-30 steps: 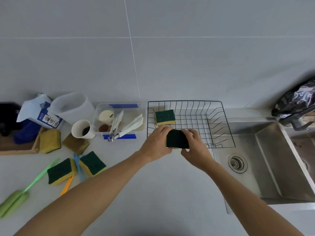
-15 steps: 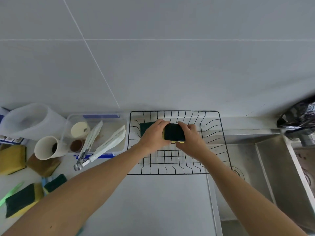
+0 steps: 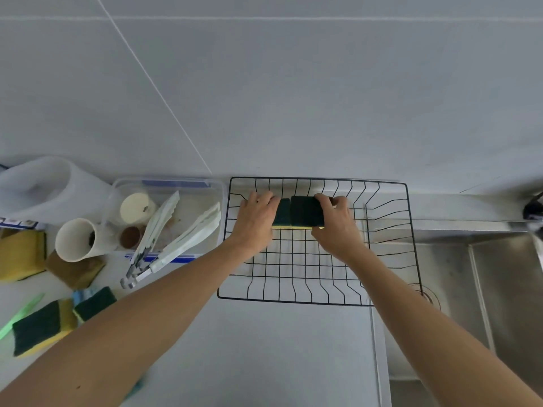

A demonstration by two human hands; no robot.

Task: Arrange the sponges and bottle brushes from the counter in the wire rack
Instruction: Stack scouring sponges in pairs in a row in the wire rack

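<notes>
A person's two bare arms reach forward over a pale tabletop [image 3: 264, 353] into a black wire rack [image 3: 408, 230] that stands against the tiled wall, just left of a steel sink [image 3: 499, 289]. The right hand [image 3: 335, 227] is clamped on a dark green sponge [image 3: 305, 211], fingers over its far edge and thumb at its yellow underside, setting it flat at the back of the rack. The left hand [image 3: 255, 221] lies over a second green sponge [image 3: 281, 212] and seems to steady it; whether it grips is unclear. The two sponges touch side by side, likely so they form a neat row and leave room for more. Further sponges [image 3: 41, 324] and a green brush handle [image 3: 20, 315] wait on the tabletop at far left, near a white cup [image 3: 76, 242] and a clear tray holding tongs [image 3: 164, 239].
</notes>
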